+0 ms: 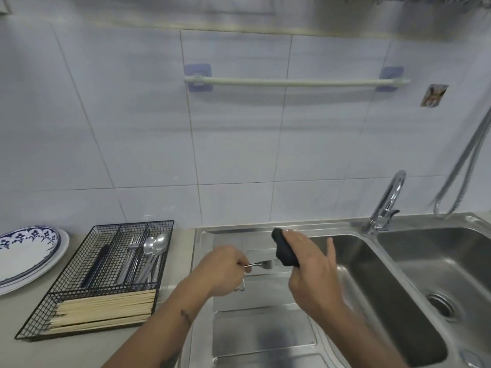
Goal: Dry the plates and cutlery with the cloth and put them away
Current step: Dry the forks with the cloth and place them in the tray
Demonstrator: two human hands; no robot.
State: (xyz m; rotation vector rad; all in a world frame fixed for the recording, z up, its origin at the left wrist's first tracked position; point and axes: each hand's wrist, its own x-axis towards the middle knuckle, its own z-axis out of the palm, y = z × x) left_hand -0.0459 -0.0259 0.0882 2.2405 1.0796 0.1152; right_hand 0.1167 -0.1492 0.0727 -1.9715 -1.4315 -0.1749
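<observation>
My left hand (224, 270) grips a metal fork (263, 264) by its handle over the steel drainboard (255, 333). The tines point right and touch a bunched black cloth (284, 248), which my right hand (310, 269) holds. Further cutlery (240, 285) lies on the drainboard under my left hand, mostly hidden. At the left, a black wire cutlery tray (79, 296) holds spoons (155, 248), forks (131, 254), a dark utensil and a bundle of wooden chopsticks (106, 309). Stacked plates (26, 254), the top one with a blue pattern, sit at the far left.
A double steel sink (382, 264) lies to the right with a chrome tap (388, 203) behind it and a hose (462, 166) hanging at the far right. A towel rail (295, 82) is fixed to the tiled wall. A beige counter (10, 322) carries the tray and plates.
</observation>
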